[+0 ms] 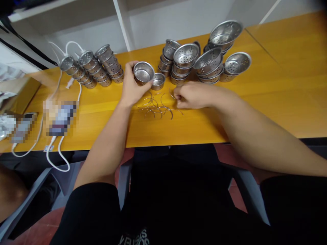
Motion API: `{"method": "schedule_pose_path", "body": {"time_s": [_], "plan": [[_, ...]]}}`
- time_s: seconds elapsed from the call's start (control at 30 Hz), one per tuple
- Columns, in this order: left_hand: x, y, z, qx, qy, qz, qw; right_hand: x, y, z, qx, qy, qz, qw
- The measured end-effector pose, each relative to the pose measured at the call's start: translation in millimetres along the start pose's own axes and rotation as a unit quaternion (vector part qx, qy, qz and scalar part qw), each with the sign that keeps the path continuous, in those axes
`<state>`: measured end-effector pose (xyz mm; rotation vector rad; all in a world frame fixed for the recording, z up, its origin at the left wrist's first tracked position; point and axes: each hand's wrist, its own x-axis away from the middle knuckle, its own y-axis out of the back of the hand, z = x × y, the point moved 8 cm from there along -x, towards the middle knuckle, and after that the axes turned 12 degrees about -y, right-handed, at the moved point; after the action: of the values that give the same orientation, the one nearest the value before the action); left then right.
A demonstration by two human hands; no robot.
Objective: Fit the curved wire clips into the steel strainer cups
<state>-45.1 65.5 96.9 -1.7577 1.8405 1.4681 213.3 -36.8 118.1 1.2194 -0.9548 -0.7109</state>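
My left hand [134, 86] grips a perforated metal strainer basket [144, 72] by its side, thumb at the front and the mouth facing up. Just right of it a smaller metal cup [158, 81] sits on the table. My right hand [187, 95] is closed in a pinch, with a thin curved metal wire [171, 94] showing at its fingertips. Between and below the hands lies a loose heap of similar curved wires [159, 110] on the wood. The inner fingers of my right hand are hidden.
Stacked perforated baskets stand at the back left [102, 66] and back right [185, 61]; wider ones [224, 35] lean further right. At left are a phone [62, 119], another device [24, 127], white cables [60, 153] and a cardboard box [22, 95]. The yellow table [283, 98] meets a shelf unit behind.
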Motion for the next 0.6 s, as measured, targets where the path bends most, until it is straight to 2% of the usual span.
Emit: {"method": "schedule_pose_path", "body": {"time_s": [0.1,0.23,0.37,0.6], "plan": [[0,4.5,-18,-0.021,0.014,0.007,1.0,-2,3,-4,-0.092,0.016,-0.035,0.995],[-3,8.8,-34,-0.043,0.028,0.012,0.999,-2,9,-6,-0.208,0.037,-0.069,0.975],[-4,7.3,-43,-0.036,0.047,0.017,0.998,2,20,-10,-0.229,0.035,-0.132,0.964],[-1,-5.0,-55,0.028,0.047,0.028,0.998,3,18,-22,-0.327,-0.005,-0.145,0.934]]}}
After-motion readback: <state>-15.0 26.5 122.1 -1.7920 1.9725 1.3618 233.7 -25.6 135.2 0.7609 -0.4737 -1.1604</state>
